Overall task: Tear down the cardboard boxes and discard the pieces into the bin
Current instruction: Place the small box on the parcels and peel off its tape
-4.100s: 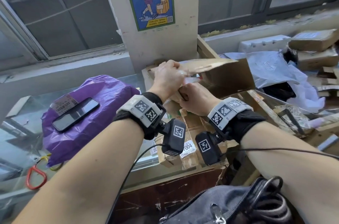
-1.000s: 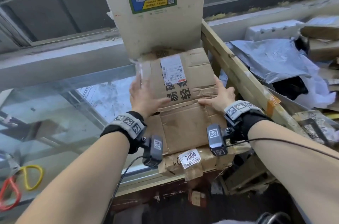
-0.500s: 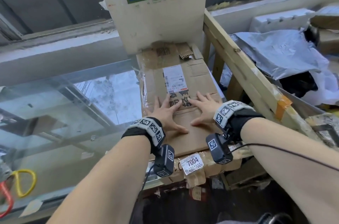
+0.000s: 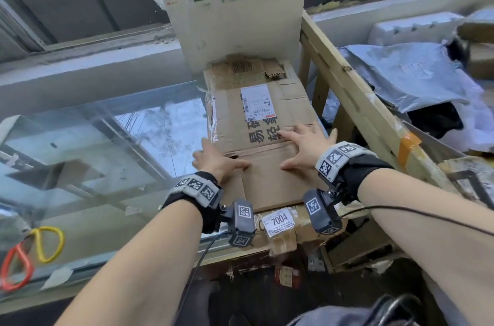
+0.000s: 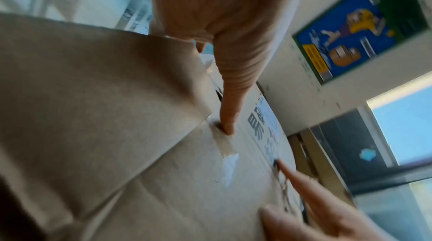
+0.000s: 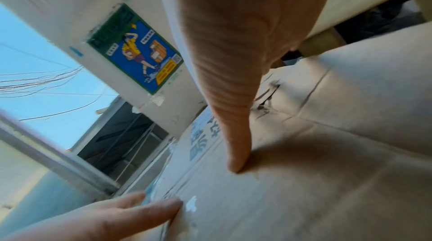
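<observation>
Head view: flattened cardboard box (image 4: 263, 144) lies on top of a stack of other flattened cardboard (image 4: 280, 229), between the glass counter (image 4: 107, 138) on the left and the wooden frame (image 4: 347, 90) on the right. Left hand (image 4: 216, 162) sits at the box's left edge, fingers straight and spread, thumb across the fold line. Right hand (image 4: 307, 148) lies flat on the box nearer its right side, fingers spread over the printed characters. Neither hand grips anything; both just press down. No bin clearly seen, though the wooden frame w/ grey bags (image 4: 406, 74) and scrap behind it may be the dump spot. Can't tell.

Risk, my guess: the stack overhangs the counter's near edge, so a push fwd or an uneven press could slide the top sheet off toward the floor or tip the pile. Box is only flat, not torn; the taped seam may resist and spring back when the hands lift.

Left wrist view: thumb tip (image 5: 228, 125) presses right at the fold where a flap meets the panel, beside a strip of tape (image 5: 225, 145). The other hand's fingers show lower right, lying on the same sheet. Blurry.

Right wrist view: thumb (image 6: 236, 158) points down, tip touching the cardboard near the printed characters. Left fingers (image 6: 131, 213) lie flat at the sheet's far edge. Poster (image 6: 138, 60) on the pillar behind.
</observation>
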Demonstrator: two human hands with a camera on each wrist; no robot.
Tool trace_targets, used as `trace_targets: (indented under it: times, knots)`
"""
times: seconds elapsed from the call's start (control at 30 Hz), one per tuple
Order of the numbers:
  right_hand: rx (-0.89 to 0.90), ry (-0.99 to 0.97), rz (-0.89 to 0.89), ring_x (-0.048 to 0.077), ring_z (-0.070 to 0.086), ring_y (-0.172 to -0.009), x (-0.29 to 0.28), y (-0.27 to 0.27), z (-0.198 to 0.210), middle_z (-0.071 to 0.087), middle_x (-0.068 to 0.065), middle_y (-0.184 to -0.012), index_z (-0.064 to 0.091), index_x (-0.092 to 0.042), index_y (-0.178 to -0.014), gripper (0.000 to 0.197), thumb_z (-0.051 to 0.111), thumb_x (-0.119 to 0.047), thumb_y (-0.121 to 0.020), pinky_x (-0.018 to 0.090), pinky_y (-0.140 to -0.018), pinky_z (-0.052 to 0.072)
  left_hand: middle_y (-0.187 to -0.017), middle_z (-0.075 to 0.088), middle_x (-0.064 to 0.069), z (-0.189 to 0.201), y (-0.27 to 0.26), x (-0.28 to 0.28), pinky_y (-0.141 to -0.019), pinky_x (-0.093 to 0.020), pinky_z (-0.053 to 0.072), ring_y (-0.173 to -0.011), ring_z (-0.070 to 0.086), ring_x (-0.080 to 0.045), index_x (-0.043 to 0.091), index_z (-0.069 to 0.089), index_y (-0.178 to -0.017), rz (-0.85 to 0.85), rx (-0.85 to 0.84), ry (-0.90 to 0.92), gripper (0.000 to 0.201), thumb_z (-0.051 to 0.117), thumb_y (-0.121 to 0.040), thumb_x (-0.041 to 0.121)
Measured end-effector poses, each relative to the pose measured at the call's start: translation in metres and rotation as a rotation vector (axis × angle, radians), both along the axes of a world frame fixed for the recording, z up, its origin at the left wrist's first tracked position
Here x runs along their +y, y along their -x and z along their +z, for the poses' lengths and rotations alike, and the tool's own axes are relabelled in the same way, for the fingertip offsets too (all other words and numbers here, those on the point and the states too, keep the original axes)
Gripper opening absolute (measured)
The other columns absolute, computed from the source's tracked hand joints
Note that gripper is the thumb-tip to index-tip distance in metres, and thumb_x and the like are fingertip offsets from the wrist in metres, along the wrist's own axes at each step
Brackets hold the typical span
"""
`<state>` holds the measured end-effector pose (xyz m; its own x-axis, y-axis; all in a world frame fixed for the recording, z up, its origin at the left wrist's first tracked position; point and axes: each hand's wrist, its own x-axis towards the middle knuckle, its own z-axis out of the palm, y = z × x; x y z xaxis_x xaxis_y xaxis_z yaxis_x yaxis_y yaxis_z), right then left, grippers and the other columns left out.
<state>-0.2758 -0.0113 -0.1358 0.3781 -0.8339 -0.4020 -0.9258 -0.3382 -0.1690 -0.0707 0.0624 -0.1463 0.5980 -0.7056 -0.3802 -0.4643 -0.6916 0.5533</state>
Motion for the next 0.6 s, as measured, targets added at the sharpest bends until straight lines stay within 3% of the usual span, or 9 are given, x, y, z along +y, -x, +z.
trace_targets:
  times: [0.07,0.13,0.2,0.3,0.37,0.43,0.5,0.57,0.6]
  knots:
    - [0.023,0.004,-0.063,0.037,-0.006,-0.146,0.005,-0.001,0.005,0.0,-0.002,-0.16,0.015,-0.052,-0.145,0.085,0.061,-0.066,-0.076,0.07,-0.107,0.0,-0.123,0.057,-0.015,0.002,-0.002,0.003,-0.095,-0.043,0.048,-0.111,0.055,-0.03,0.006,0.042,-0.129,0.111,0.16,-0.017,0.123,0.092,-0.027,0.054]
    - [-0.021,-0.073,-0.1,0.042,-0.002,-0.145,0.01,0.0,0.004,0.003,0.007,-0.16,0.01,-0.049,-0.147,0.084,0.061,-0.061,-0.081,0.062,-0.114,0.002,-0.097,0.064,-0.011,0.01,0.0,0.005,-0.079,-0.035,0.054,-0.088,0.061,-0.024,0.002,0.055,-0.114,0.17,0.296,0.032,0.09,0.094,-0.043,0.042]
    - [-0.046,-0.151,-0.112,0.046,-0.002,-0.144,0.013,0.004,-0.001,0.001,0.012,-0.16,0.004,-0.048,-0.148,0.089,0.061,-0.06,-0.08,0.056,-0.117,0.003,-0.094,0.063,-0.013,0.012,-0.003,0.007,-0.075,-0.037,0.054,-0.086,0.062,-0.026,-0.001,0.057,-0.113,0.222,0.424,0.053,0.07,0.091,-0.059,0.028]
    - [-0.057,-0.232,-0.125,0.047,-0.008,-0.143,0.016,0.009,-0.006,-0.006,0.013,-0.16,-0.002,-0.049,-0.147,0.098,0.064,-0.063,-0.076,0.055,-0.117,0.004,-0.093,0.061,-0.016,0.012,-0.006,0.015,-0.068,-0.04,0.055,-0.081,0.063,-0.029,0.001,0.055,-0.113,0.289,0.64,0.019,0.066,0.089,-0.062,0.025]
    - [-0.057,-0.25,-0.117,0.047,-0.011,-0.142,0.019,0.01,-0.006,-0.009,0.012,-0.16,-0.004,-0.048,-0.147,0.101,0.065,-0.064,-0.075,0.054,-0.116,0.003,-0.091,0.061,-0.015,0.012,-0.005,0.022,-0.059,-0.037,0.053,-0.072,0.061,-0.027,0.002,0.056,-0.103,0.282,0.713,-0.028,0.051,0.085,-0.068,0.024]
    - [-0.06,-0.262,-0.112,0.047,-0.012,-0.142,0.023,0.01,-0.003,-0.011,0.012,-0.159,-0.004,-0.047,-0.148,0.101,0.065,-0.063,-0.075,0.053,-0.116,0.002,-0.074,0.065,-0.015,0.01,-0.003,0.028,-0.059,-0.039,0.055,-0.059,0.062,-0.026,0.003,0.057,-0.088,0.268,0.777,-0.066,0.031,0.081,-0.074,0.018]
    - [-0.083,-0.277,-0.11,0.046,-0.013,-0.142,0.024,0.012,-0.001,-0.011,0.012,-0.159,-0.004,-0.046,-0.148,0.1,0.064,-0.062,-0.077,0.053,-0.116,0.0,-0.061,0.067,-0.013,0.012,0.001,0.031,-0.068,-0.043,0.055,-0.055,0.064,-0.026,0.005,0.061,-0.081,0.262,0.839,-0.055,0.019,0.077,-0.077,0.012]
    - [-0.122,-0.293,-0.098,0.044,-0.011,-0.143,0.023,0.017,0.003,-0.011,0.012,-0.159,-0.004,-0.044,-0.149,0.099,0.064,-0.06,-0.078,0.053,-0.116,0.0,-0.061,0.068,-0.012,0.017,0.001,0.031,-0.069,-0.042,0.056,-0.058,0.065,-0.026,0.006,0.064,-0.079,0.233,0.895,-0.036,0.01,0.073,-0.081,0.01]
    - [-0.144,-0.299,-0.096,0.043,-0.011,-0.144,0.022,0.019,0.003,-0.011,0.012,-0.159,-0.004,-0.044,-0.149,0.098,0.063,-0.059,-0.079,0.053,-0.116,0.001,-0.062,0.069,-0.012,0.021,0.001,0.032,-0.063,-0.04,0.057,-0.056,0.066,-0.025,0.006,0.065,-0.08,0.209,0.925,-0.032,0.007,0.07,-0.084,0.009]
